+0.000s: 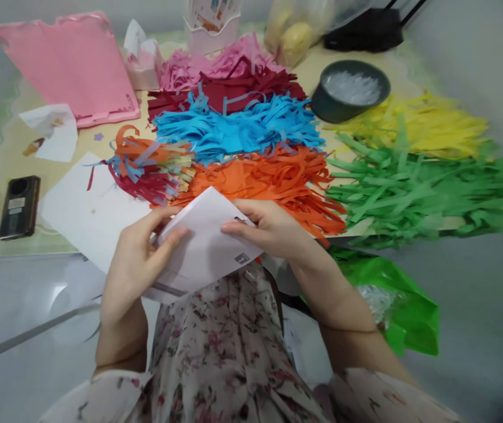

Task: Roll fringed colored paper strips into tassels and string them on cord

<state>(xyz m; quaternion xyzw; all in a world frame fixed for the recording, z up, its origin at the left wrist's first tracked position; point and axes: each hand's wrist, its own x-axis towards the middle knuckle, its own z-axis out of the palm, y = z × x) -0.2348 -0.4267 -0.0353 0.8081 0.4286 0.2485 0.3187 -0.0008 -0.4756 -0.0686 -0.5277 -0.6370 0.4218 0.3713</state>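
Note:
A white sheet of paper [209,241], seemingly folded, is held above my lap at the table's front edge. It has small dark print near its lower right corner. My left hand [143,252] grips its left side, thumb on top and fingers underneath. At the upper right edge, my right hand [266,226] pinches the paper between thumb and fingers. Just beyond the paper lie orange paper strips [255,176]. A mixed bundle of coloured strips [149,164] rests on a larger white sheet [88,205] to the left.
Blue strips [238,126], dark red strips [233,88], pink strips [220,59], yellow strips [427,123] and green strips [422,188] cover much of the table. A dark bowl [321,106] holds whitish shreds. A pink board [70,64] stands left. A green bag [418,311] hangs below the edge.

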